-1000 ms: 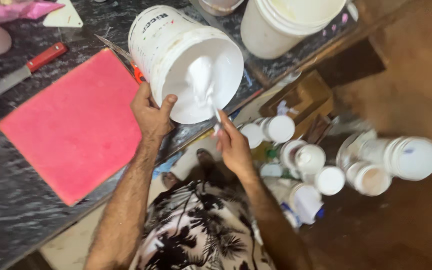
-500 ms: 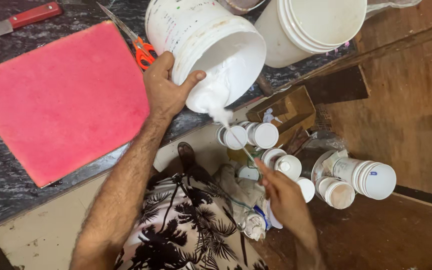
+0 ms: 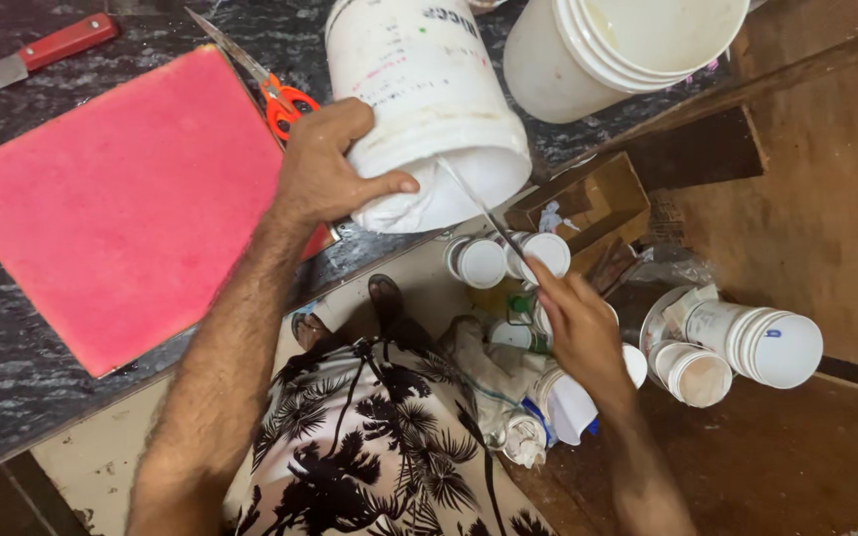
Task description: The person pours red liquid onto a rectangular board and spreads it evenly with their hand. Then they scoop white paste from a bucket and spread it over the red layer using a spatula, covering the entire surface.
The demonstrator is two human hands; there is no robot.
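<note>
So the left hand (image 3: pixel 322 169) has a full grip on a big white plastic bucket (image 3: pixel 419 109), fingers wrapped over the side and thumb pressed near the rim. The bucket is tipped on its side at the edge of the dark speckled stone tabletop (image 3: pixel 12 328), mouth hanging out past the edge toward the floor. There's white stuff inside around the mouth, can't tell exactly what it is.

The right hand (image 3: pixel 580 333) is lower down, off the tabletop, fingers pinched shut around a thin metal blade or rod (image 3: pixel 484 210) that slants up into the bucket's mouth. Hard to say what tool it really is, it's too thin to make out.

Right under the bucket's mouth there's a cluster of small white round containers (image 3: pixel 508 260) on the floor, some with lids on. Further to the right, a sideways stack of white cups (image 3: pixel 762 342) lies on the brown floor (image 3: pixel 826 199).

On the tabletop: a flat red square mat (image 3: pixel 116 199) just beside the left hand, orange-handled scissors (image 3: pixel 268 87) touching its far edge, and a red-handled knife (image 3: pixel 32 58) up in the corner. A stack of white plastic tubs (image 3: pixel 628 50) stands just beside the tipped bucket. The person's palm-print black and white shorts (image 3: pixel 369 447) fill the bottom of the view.
</note>
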